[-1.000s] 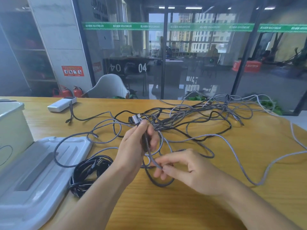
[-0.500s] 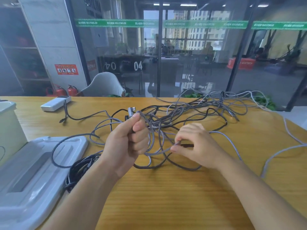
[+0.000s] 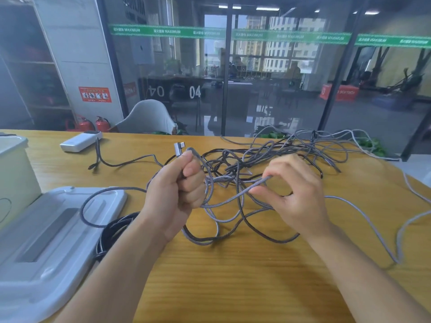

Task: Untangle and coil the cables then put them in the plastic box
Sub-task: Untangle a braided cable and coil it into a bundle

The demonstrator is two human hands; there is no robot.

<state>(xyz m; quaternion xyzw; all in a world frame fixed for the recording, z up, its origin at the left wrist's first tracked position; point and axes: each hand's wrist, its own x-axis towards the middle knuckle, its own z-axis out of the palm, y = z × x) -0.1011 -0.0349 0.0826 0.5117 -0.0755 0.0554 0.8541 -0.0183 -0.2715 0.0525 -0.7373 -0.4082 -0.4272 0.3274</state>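
Left of the tangle [image 3: 268, 159] on the table [image 3: 233, 276], the left hand [image 3: 175, 194] clenches the grey braided cable [image 3: 224, 201] below its plug [image 3: 179, 148], right hand [image 3: 296, 197] pinching it further along; light, limp, best held near the plug.

Both forearms extend forward from the lower edge of the view, bare to the wrist. The left hand [image 3: 173, 194] is raised and closed in a fist round a cable [image 3: 224, 201], thumb uppermost. The right hand [image 3: 296, 194] is level with it, back toward the camera, thumb and fingertips pinching the same cable.
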